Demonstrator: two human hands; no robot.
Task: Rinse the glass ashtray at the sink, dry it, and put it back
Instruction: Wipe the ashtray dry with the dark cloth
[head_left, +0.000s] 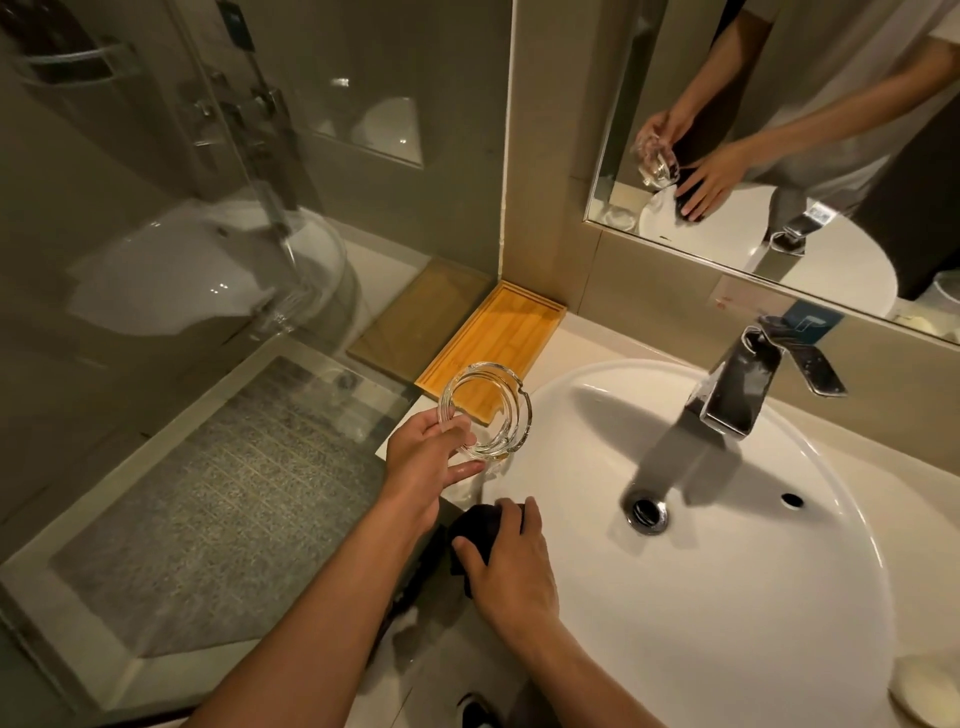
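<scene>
1. Left hand (423, 457) grips glass ashtray (485, 413) by its near rim, fingers curled over the edge, thumb side under. Ashtray is tilted, open face toward camera, held in the air over the left rim of the sink (727, 597) and the front corner of the wooden tray (498, 343).
2. Right hand (511, 561) lies palm down on a dark cloth (475, 530), fingers spread and partly curled around it. Cloth sits on the sink's near-left rim, touching the desk (431, 660) edge. Cannot tell whether the cloth is lifted or only pressed.
3. Ashtray: clear, round, thick-walled, notches in the rim. Looks wet or glossy; nothing visible inside.
4. Sink: white oval basin, chrome drain (647, 512) near the centre, overflow hole (792, 500) to its right. Chrome faucet (743, 389) stands at the back. No clear stream visible.
5. Wooden tray: light bamboo, rectangular, in the back-left corner of the desk, against the wall and the glass partition.
6. Mirror (779, 130) above the sink reflects both hands, ashtray and cloth.
7. Writing: small blue label (805, 322) behind the faucet, not readable. No brand legible anywhere.
8. Left of the desk: glass shower partition (208, 208), grey mat (218, 499) on the floor behind it.
9. Pale round item (922, 691) at the far right edge, soap or dish, cannot tell.
</scene>
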